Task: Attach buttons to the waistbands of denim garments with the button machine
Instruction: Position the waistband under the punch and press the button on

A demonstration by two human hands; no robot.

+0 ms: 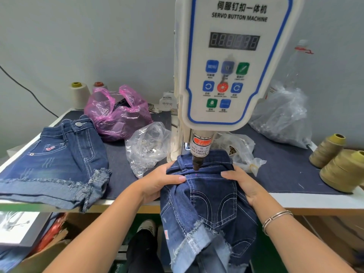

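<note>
Dark denim shorts (204,194), soft and limp, are gripped at the waistband by left hand (159,181) and right hand (243,184), lower centre, beneath the button machine's punch (197,164).

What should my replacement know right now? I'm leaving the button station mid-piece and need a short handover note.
Left hand and right hand each grip the denim shorts, holding the waistband under the button machine press head.
Done: one pair of finished shorts, its button on, lies at table left.
Left: press this button. The clear bag of buttons sits left of the machine.
</note>
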